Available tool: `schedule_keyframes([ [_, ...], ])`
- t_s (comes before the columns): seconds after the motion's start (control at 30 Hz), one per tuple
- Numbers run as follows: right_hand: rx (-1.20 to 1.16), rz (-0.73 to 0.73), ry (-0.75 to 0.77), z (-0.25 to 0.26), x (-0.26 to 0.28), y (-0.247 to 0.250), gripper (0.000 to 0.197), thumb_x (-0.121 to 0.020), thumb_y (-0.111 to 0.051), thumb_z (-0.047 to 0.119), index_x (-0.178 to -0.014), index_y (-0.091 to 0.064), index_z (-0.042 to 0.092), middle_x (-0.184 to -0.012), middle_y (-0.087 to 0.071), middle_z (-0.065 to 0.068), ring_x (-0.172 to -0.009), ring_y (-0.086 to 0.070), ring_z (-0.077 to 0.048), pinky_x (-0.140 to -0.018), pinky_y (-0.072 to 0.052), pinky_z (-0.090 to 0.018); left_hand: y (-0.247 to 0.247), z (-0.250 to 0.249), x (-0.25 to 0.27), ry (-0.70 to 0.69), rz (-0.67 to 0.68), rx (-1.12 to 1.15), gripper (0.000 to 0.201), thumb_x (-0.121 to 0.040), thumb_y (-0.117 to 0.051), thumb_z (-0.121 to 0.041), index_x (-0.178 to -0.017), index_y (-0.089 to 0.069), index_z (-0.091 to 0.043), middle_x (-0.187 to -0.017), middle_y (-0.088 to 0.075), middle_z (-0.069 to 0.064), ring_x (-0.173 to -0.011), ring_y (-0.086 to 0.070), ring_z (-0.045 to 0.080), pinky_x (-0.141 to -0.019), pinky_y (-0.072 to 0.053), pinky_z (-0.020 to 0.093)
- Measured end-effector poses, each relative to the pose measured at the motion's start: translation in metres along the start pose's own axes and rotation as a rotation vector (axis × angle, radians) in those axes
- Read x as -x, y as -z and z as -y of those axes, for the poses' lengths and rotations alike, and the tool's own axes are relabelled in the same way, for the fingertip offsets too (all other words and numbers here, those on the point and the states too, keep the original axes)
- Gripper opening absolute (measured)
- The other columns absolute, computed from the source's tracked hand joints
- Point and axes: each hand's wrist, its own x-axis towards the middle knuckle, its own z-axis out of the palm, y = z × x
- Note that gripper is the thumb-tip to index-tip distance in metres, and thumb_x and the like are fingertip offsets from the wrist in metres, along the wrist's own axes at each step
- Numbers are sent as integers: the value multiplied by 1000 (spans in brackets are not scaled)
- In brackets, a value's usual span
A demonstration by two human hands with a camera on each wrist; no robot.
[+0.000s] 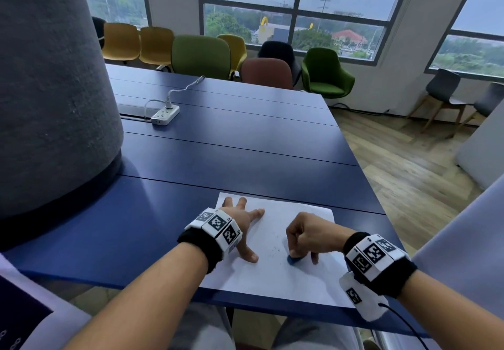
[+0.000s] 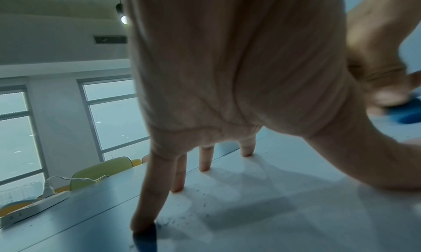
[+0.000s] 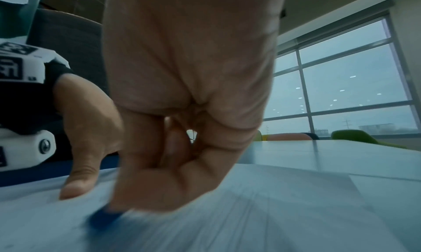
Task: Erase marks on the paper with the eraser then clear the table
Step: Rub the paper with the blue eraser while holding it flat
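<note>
A white sheet of paper (image 1: pixel 275 276) lies at the near edge of the blue table (image 1: pixel 231 153). My left hand (image 1: pixel 242 221) presses flat on the paper's left part, fingers spread and straight (image 2: pixel 205 158). My right hand (image 1: pixel 305 238) pinches a small blue eraser (image 1: pixel 294 260) and holds it down on the paper near the middle; the eraser (image 3: pixel 103 218) looks blurred in the right wrist view and shows at the right edge of the left wrist view as a blue eraser (image 2: pixel 405 111). Dark eraser crumbs (image 1: pixel 272 253) dot the paper (image 2: pixel 262 210) between the hands.
A white power strip (image 1: pixel 165 114) with a plugged cable sits farther back on the table. A large grey felt-covered form (image 1: pixel 51 99) stands at the left. Several coloured chairs (image 1: pixel 201 54) line the far side. Wooden floor lies to the right.
</note>
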Motion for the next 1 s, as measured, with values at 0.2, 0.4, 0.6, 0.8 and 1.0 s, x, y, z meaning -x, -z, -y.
schedule_keyframes([
  [0.2,-50,-47,-7,2,-5,3,21,-80,-59,-6,-66,-66,9,-70,-70,-4,-59,-64,-14,-48,-53,-24,0,0,0,1,0,-11,124,-64,-82,-61,-154,2,-46,-165,5,5,-149,8,40,-114,-21,65],
  [0.4,55,216,-36,4,-1,5,17,-80,-65,-5,-70,-69,9,-70,-68,-4,-59,-64,-18,-53,-55,-24,0,1,-1,-7,-4,-11,125,-63,-83,-61,-154,2,-45,-164,4,5,-148,6,41,-114,-22,65],
  [0.6,-139,-126,-2,10,-23,11,14,-81,-60,-7,-72,-66,1,-64,-68,-4,-55,-65,-12,-52,-58,-29,-2,0,-1,-4,-11,-22,124,-63,-82,-63,-154,1,-46,-164,1,5,-148,3,40,-113,-26,63],
  [0.8,-5,206,-56,8,-13,9,19,-82,-62,-9,-70,-67,6,-70,-67,-8,-53,-64,-16,-53,-57,-25,-1,1,0,-13,-11,-22,123,-64,-81,-63,-154,0,-45,-164,2,6,-148,5,42,-113,-24,64],
  [1.0,-100,-105,-4,12,-26,13,16,-81,-60,-7,-70,-65,2,-70,-71,-7,-59,-66,-12,-51,-58,-28,-1,0,0,-3,-5,-26,124,-64,-81,-64,-154,2,-46,-164,2,6,-148,4,41,-113,-25,62],
])
